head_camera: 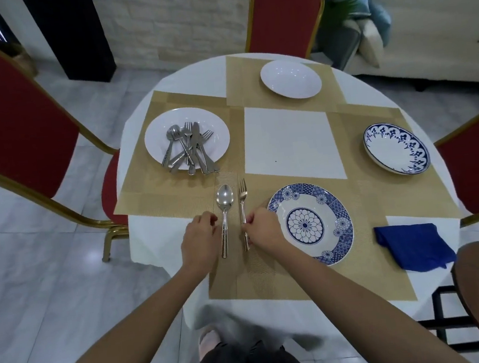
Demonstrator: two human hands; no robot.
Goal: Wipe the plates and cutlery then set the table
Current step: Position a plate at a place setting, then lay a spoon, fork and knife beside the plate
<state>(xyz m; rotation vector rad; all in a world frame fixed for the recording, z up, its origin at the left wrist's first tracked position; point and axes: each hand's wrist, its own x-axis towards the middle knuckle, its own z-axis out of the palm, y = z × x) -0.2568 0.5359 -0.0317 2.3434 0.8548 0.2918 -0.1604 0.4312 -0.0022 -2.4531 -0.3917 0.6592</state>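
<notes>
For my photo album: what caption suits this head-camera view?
Left hand beside a spoon, right hand pinching a fork, next to a blue-patterned plate.

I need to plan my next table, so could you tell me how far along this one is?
Done: four plates sit on placemats; the blue cloth lies aside. In hand: the spoon and fork lie left of the patterned plate; the right hand pinches the fork, the left hand is beside the spoon. Left: the cutlery piled on the white plate awaits the other places.

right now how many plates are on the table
4: white plate with cutlery at left, empty white plate at far side, blue-rimmed plate at right, floral blue plate nearest. None seems hidden.
</notes>
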